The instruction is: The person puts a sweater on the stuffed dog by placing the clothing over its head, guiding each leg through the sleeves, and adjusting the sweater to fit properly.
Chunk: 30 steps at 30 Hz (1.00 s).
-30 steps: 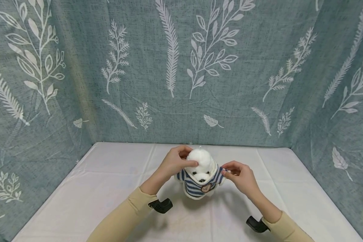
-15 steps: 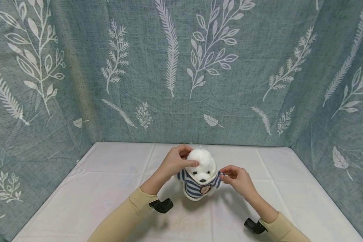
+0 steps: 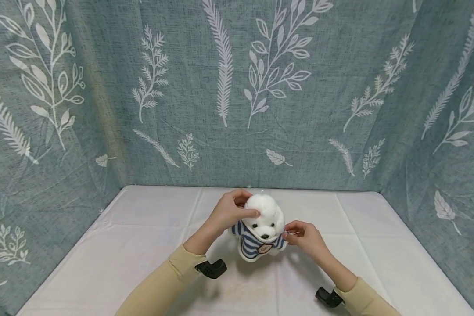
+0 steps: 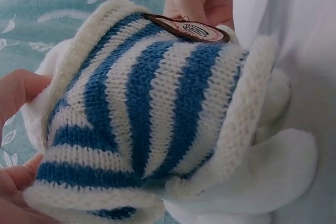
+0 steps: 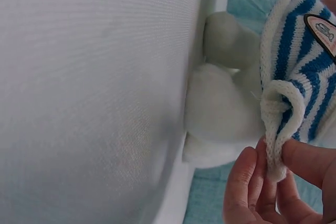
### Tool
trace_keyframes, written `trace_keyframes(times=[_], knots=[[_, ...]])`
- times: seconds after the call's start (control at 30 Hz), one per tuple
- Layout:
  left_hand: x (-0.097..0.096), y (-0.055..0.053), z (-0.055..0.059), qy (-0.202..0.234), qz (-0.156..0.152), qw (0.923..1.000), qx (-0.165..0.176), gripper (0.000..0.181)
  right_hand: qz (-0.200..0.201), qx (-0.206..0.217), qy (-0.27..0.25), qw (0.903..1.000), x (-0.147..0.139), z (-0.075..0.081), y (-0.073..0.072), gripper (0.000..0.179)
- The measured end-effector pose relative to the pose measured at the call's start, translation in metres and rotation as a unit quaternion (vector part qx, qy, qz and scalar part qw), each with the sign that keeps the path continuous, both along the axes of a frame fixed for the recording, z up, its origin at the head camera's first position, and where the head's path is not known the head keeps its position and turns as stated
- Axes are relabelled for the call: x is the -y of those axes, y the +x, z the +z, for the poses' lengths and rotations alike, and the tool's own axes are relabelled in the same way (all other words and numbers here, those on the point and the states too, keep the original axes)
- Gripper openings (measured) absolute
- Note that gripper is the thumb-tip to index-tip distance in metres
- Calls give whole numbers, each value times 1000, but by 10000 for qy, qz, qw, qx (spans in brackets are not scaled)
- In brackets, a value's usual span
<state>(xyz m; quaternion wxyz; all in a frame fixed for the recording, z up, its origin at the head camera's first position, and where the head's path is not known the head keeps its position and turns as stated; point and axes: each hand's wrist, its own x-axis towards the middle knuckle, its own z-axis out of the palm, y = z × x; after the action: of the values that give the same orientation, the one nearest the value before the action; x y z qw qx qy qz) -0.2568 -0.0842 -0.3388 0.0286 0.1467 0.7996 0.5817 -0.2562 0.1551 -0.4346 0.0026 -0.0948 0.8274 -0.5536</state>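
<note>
Near the middle of the white-covered bench (image 3: 154, 224), a white plush toy (image 3: 265, 210) stands in front of you, its head uppermost and its face turned toward you. It wears a knitted sweater (image 3: 249, 244) striped blue and white, with a cream collar around the face and a dark-edged badge (image 3: 265, 249) on the chest. Your left grip (image 3: 228, 213) holds the head from the side, the thumb laid across the front above one eye and the fingers reaching behind it. On the other side, your right grip (image 3: 305, 237) is narrow, pinching a sleeve cuff (image 5: 276, 165) between thumb and fingers; the right wrist view shows the cream rim folded there, with a loop of opening above the pinch. Below the hem, the plush legs (image 5: 223, 100) come down close to the white cloth; whether they bear on it, you cannot tell from these views. Beige sleeves (image 3: 156, 285) cover both your forearms, and a black device (image 3: 211, 268) sits at each wrist. Behind the bench hangs a blue-green curtain (image 3: 174, 57) printed with pale leaves.
</note>
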Motion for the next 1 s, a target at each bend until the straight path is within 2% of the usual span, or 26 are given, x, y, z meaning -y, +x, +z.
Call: trace_keyframes(times=[0.2, 0.37, 0.53, 0.77, 1.0], knots=[[2, -16, -18, 54, -71, 9999, -68, 38, -79, 132, 23, 9999, 1, -3, -2, 19], [2, -20, -24, 97, -84, 9998, -119, 40, -49, 156, -80, 9998, 1, -2, -1, 20], [2, -19, -23, 107, -88, 9999, -90, 40, -27, 162, -165, 9997, -1, 3, 0, 22], [3, -15, -21, 75, -107, 9999, -102, 45, -45, 135, 2, 9999, -4, 15, -1, 28], [9, -8, -21, 297, -25, 9990, -323, 47, -73, -276, -324, 9991, -3, 38, -6, 43]])
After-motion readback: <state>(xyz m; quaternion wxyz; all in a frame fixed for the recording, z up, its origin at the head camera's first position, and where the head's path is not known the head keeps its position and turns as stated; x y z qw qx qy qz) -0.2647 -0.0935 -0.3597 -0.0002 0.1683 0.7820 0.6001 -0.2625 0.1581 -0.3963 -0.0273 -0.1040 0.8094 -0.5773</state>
